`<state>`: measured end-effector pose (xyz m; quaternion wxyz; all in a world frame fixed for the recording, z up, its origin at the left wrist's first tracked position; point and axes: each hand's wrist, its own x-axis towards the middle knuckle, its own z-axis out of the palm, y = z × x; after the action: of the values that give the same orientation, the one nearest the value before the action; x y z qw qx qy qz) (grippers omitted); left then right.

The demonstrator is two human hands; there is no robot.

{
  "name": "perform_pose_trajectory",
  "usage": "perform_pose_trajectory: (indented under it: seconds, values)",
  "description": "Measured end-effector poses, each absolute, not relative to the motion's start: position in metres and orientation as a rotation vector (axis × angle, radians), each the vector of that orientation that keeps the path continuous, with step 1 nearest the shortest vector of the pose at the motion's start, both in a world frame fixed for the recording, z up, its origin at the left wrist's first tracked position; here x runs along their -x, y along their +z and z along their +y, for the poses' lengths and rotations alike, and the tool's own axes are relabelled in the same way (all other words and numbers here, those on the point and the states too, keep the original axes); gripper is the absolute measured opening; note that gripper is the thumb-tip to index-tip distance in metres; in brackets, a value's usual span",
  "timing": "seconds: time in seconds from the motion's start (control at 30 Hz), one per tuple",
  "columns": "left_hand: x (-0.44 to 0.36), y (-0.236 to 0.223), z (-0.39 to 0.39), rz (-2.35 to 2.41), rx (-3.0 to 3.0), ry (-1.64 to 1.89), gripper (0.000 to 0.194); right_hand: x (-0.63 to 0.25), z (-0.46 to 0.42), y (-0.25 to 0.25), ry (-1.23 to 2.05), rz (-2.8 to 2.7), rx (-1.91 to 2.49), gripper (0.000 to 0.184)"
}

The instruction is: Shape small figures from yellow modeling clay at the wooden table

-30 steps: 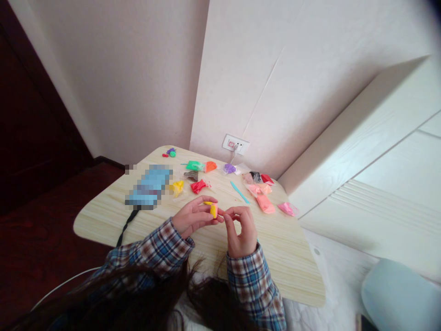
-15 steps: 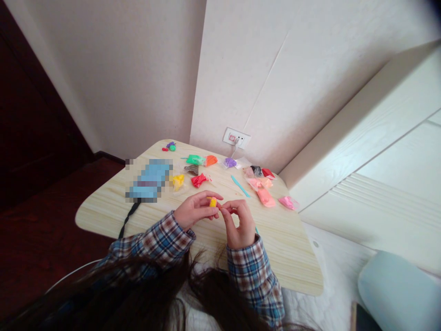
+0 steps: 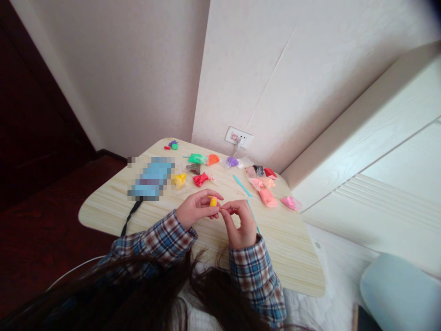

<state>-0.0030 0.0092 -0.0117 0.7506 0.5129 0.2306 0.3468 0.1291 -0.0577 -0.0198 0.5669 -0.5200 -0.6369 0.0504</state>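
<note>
Over the near part of the table, my left hand [image 3: 195, 209] is closed around a small piece of yellow clay [image 3: 213, 202], held between thumb and fingers. Close against it, my right hand [image 3: 239, 224] has thumb and index finger pinched together by the left fingertips. Whatever sits in that pinch is too small to make out. Partly behind the right hand lies a thin blue stick [image 3: 254, 216]. A flat blue modelling tool [image 3: 242, 185] rests farther back on the table.
Bags of clay in yellow [image 3: 179, 180], red [image 3: 201, 179], green [image 3: 197, 159], purple [image 3: 232, 162] and salmon [image 3: 267, 197] lie across the wooden table [image 3: 285, 257]. At the left is a blurred-out blue device [image 3: 151, 177] with a black cord [image 3: 132, 215]. Small clay balls [image 3: 174, 146] sit at the back corner.
The view has shifted slightly, so the table and bags appear a little farther right. Both hands keep nearly the same pose, and the yellow clay stays in my left hand.
</note>
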Motion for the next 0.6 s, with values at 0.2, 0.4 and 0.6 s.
perform_pose_trajectory:
  seconds: [0.2, 0.4, 0.6]
  values:
    - [0.0027, -0.0098, 0.0089, 0.495, -1.139, 0.8, 0.035, -0.13, -0.0584, -0.0197, 0.116, -1.481, 1.235, 0.006]
    - [0.0027, -0.0101, 0.0096, 0.523, -1.185, 0.807, 0.036, -0.1313, -0.0582, -0.0197, 0.048, -1.548, 1.233, 0.008]
    - [0.0026, -0.0103, 0.0097, 0.578, -1.257, 0.816, 0.035, -0.1323, -0.0581, -0.0201, -0.023, -1.594, 1.24, 0.007]
